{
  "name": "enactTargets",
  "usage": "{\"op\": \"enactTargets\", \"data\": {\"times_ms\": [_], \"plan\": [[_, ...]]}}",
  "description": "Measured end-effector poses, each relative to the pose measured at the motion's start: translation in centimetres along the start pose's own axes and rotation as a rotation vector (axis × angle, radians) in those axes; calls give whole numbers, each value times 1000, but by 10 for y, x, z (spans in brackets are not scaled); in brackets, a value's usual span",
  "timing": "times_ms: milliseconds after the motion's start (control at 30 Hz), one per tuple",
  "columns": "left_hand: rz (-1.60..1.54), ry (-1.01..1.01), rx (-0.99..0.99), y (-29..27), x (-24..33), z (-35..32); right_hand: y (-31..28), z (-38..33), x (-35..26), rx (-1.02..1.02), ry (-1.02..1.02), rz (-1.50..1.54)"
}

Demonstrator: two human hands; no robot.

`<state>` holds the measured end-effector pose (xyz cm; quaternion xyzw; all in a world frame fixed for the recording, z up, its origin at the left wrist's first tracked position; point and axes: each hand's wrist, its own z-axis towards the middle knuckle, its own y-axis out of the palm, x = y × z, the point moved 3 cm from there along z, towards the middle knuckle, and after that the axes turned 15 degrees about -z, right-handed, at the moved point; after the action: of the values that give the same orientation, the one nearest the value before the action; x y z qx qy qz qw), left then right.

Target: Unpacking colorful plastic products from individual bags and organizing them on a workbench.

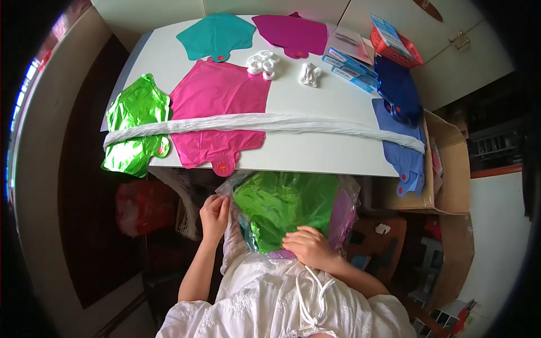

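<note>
Left hand (214,215): pinching the left edge of the clear plastic bag (293,211), fingers closed on the film
Right hand (308,245): lying flat on the bag's lower right part, fingers curled
Bag: held below the near edge of the worktop (315,155), a green foil balloon (282,205) on top inside, a purple one under it
White strip (265,124): stretched across the worktop from left to right, over the balloons there
Pink balloon (220,112): under the strip, a crumpled green foil balloon (135,132) just left of it
Blue balloons (403,118): at the strip's right end, hanging over the edge
Teal balloon (217,35): beyond the strip, a magenta one (293,32) beside it
</note>
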<state>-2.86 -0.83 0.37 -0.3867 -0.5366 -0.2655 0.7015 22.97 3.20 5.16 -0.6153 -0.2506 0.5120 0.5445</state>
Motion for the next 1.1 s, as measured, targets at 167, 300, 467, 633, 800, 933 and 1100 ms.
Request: {"op": "enactTargets", "data": {"times_ms": [167, 300, 467, 633, 800, 933, 1100], "plan": [[-36, -1, 37, -9, 24, -8, -18, -4, -6, 88, 29, 238], [-415, -195, 138, -13, 3, -21, -22, -5, -15, 48, 0, 374], [-756, -517, 158, -13, -11, -20, -16, 6, -23, 26, -52, 426], [-696, -438, 151, -12, -20, -12, -12, 22, -36, 39, -142, 366], [-683, -563, 41, -12, -21, -10, -4, 26, -40, 70, -106, 362], [-659, -605, 7, -13, -33, -16, -2, 26, -39, 58, -60, 400], [-749, -840, -43, -14, -23, -24, -12, 22, -26, 60, 50, 486]]}}
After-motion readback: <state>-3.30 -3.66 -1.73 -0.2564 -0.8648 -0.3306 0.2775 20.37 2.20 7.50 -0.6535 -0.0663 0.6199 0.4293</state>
